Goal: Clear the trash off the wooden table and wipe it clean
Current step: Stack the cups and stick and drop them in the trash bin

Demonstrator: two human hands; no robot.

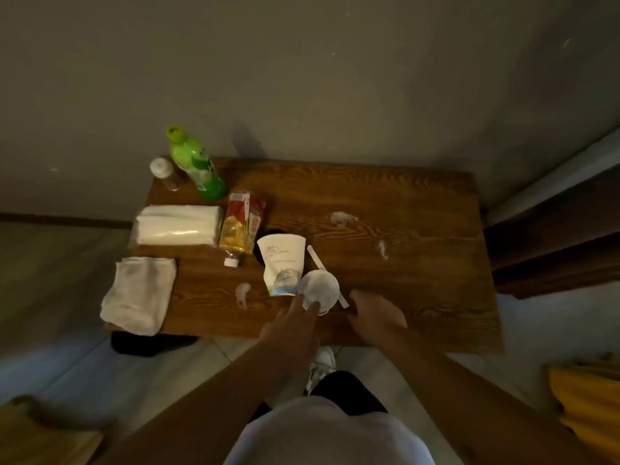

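Note:
On the wooden table [402,203] a printed paper cup [283,263] stands near the front. A white round lid [320,288] leans beside it, with a thin white strip [317,258] behind it. My left hand [292,325] pinches the lid's near edge. My right hand [377,312] hovers just right of it at the strip's near end, thumb and fingers apart, holding nothing that I can see. Three crumpled tissue bits lie on the wood: one at back middle [342,218], one to the right [382,249], one front left [242,293].
At the left stand a green bottle [196,164] and a small clear jar [166,174]. An oil bottle [241,226] lies on its side beside a tissue pack [177,224]. A folded pale cloth [139,293] overhangs the front left corner. A wall is right behind the table.

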